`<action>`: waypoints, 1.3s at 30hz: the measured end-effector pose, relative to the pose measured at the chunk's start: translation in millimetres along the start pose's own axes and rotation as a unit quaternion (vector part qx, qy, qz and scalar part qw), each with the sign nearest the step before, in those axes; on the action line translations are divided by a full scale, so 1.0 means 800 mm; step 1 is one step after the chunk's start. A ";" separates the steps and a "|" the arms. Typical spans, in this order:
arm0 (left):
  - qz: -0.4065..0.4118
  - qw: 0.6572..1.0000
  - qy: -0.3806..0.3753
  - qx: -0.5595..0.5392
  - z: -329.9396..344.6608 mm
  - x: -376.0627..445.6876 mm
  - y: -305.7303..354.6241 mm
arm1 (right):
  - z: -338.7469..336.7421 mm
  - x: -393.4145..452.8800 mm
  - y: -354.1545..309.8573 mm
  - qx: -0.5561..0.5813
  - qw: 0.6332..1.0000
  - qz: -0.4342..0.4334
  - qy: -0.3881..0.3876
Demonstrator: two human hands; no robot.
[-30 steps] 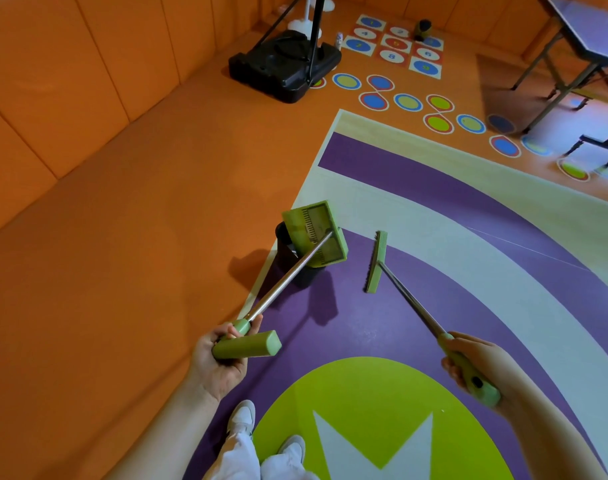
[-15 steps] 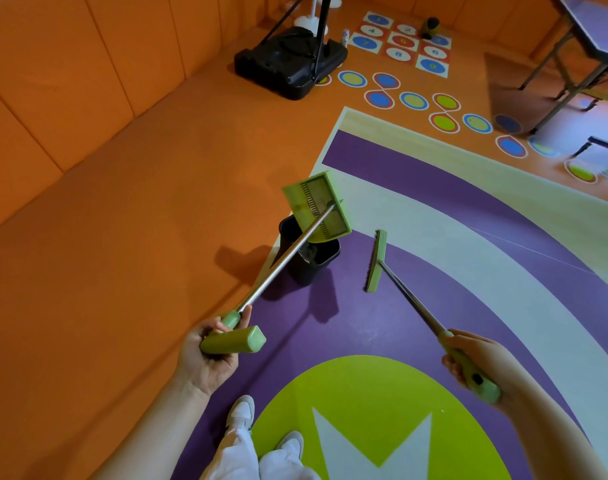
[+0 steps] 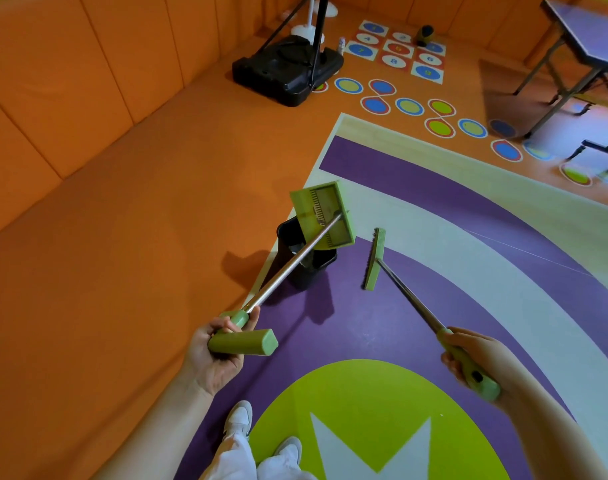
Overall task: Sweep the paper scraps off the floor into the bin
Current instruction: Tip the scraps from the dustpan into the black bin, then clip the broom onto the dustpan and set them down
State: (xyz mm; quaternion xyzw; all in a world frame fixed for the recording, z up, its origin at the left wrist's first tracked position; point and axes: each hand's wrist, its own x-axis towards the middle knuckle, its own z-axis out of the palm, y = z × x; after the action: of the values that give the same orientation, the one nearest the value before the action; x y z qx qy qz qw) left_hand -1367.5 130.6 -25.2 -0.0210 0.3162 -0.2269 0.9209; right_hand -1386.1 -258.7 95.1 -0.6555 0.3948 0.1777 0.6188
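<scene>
Tilting dustpan [image 3: 322,216] over bin [image 3: 309,268]

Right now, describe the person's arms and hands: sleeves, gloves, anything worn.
Both forearms are bare, with no sleeves in view. The left hand and right hand wear no gloves, and no rings, watch or markings show. The fingers are uncovered.

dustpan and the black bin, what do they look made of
Dustpan: looks like matte green plastic, with moulded ribs and comb teeth; its shaft looks like polished metal, judging by the bright sheen. Black bin: probably plastic, smooth with a faint gloss, though partly hidden behind the pan.
</scene>
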 end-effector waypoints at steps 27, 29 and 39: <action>0.157 0.744 0.215 0.613 0.148 -0.086 0.033 | 0.040 -0.048 -0.086 -0.076 0.989 -0.099 -0.076; 0.152 0.729 0.230 0.626 0.144 -0.085 0.053 | 0.060 -0.052 -0.093 -0.093 0.986 -0.103 -0.091; 0.085 0.692 0.267 0.665 0.146 -0.024 0.170 | 0.225 -0.025 -0.134 -0.188 0.963 -0.097 -0.165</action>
State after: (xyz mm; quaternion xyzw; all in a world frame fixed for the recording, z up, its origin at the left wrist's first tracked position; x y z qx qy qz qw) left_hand -1256.5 248.5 54.6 0.6854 0.3160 -0.2943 0.5863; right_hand -1273.4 -90.0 150.3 -0.7568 0.1815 0.2930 0.5554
